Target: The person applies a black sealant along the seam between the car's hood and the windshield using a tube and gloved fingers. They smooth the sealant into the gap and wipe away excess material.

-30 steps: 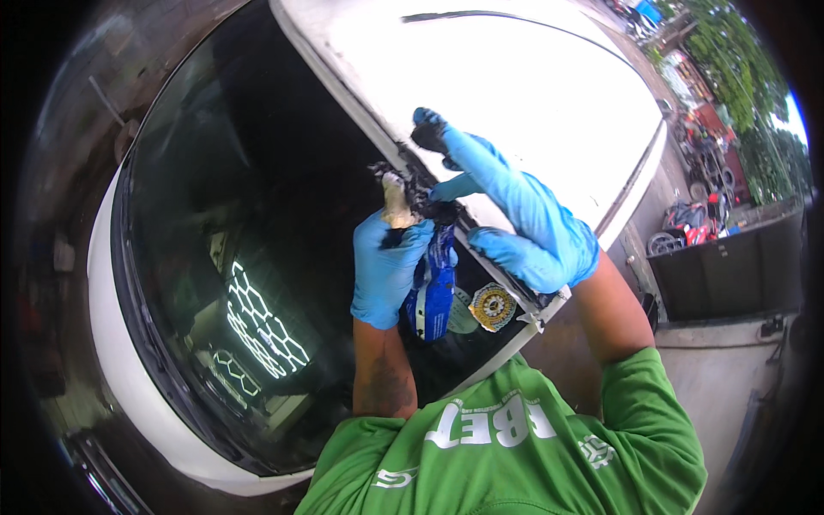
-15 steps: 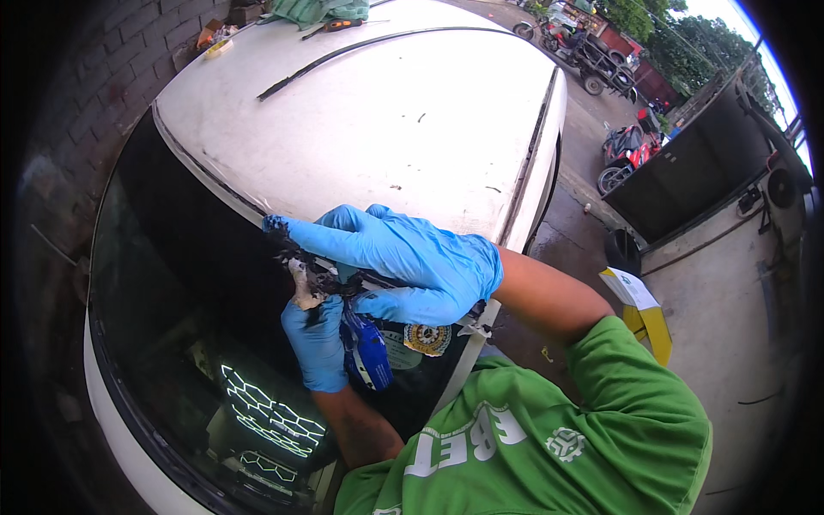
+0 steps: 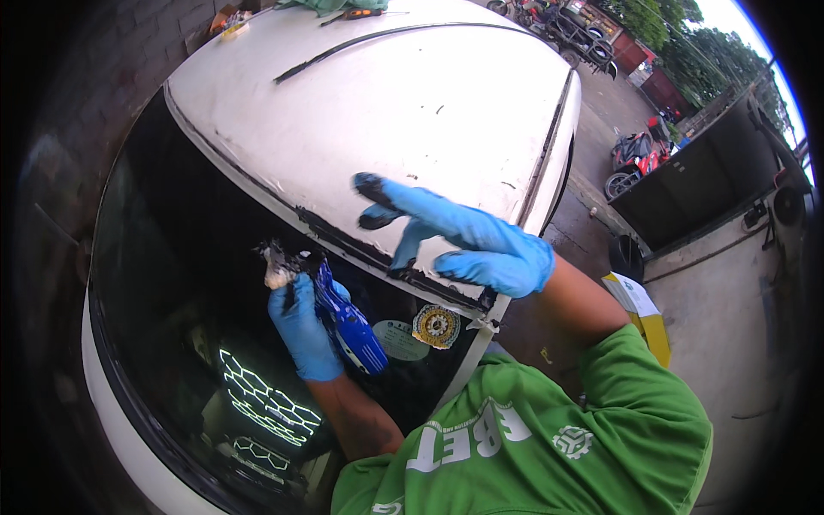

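Observation:
Closed round a soft blue foil packet [image 3: 356,333], my left hand [image 3: 307,335] in a blue glove is over the dark windshield glass. A whitish wad [image 3: 279,273] smeared with black paste sticks up beside its fingers; I cannot tell whether it is part of the packet. My right hand [image 3: 489,245], gloved in blue with blackened fingertips, hovers over the roof's edge with its fingers apart and nothing in them. Beneath it, a rough black paste bead [image 3: 378,253] runs along the seam between the white car roof [image 3: 412,120] and the windshield [image 3: 189,257].
A black trim strip [image 3: 330,53] lies across the roof. Beyond it are an orange-handled screwdriver [image 3: 362,14] and a green cloth [image 3: 322,5]. Two stickers, one a round gold sticker [image 3: 436,327], are on the glass. A yellow and white box [image 3: 639,300] stands at right.
My right hand has lifted away from the left and moved right, its fingers spreading. My left hand has shifted slightly left with the blue packet. The black bead along the seam now shows.

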The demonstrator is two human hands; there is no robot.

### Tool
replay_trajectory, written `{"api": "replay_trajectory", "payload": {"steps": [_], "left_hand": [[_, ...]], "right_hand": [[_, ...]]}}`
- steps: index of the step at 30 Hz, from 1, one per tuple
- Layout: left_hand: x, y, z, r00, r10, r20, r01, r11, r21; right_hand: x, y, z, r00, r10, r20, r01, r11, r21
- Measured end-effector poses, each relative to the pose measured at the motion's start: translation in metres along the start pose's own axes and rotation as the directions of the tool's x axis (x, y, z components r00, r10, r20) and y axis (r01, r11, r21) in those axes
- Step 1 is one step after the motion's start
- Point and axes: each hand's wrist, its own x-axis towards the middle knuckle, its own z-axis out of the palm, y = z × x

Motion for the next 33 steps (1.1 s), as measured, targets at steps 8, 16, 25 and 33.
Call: {"api": "replay_trajectory", "payload": {"steps": [8,16,25,33], "left_hand": [[0.004,-0.003,-0.010,0.997,0.076,-0.019,-0.076,0.997,-0.012],[0.009,-0.010,-0.014,0.999,0.047,-0.014,-0.049,0.984,-0.172],[0.013,-0.013,-0.023,0.996,0.058,0.073,-0.038,0.965,-0.259],[0.015,-0.013,-0.025,0.996,0.060,0.062,-0.044,0.971,-0.236]], "right_hand": [[-0.085,-0.006,-0.002,0.954,0.251,-0.162,-0.253,0.967,0.006],[-0.160,0.017,0.014,0.977,0.200,-0.073,-0.209,0.832,-0.513],[-0.162,0.027,0.015,0.983,0.183,0.022,-0.116,0.706,-0.699],[-0.169,0.037,0.028,0.991,0.114,-0.067,-0.132,0.847,-0.514]]}}
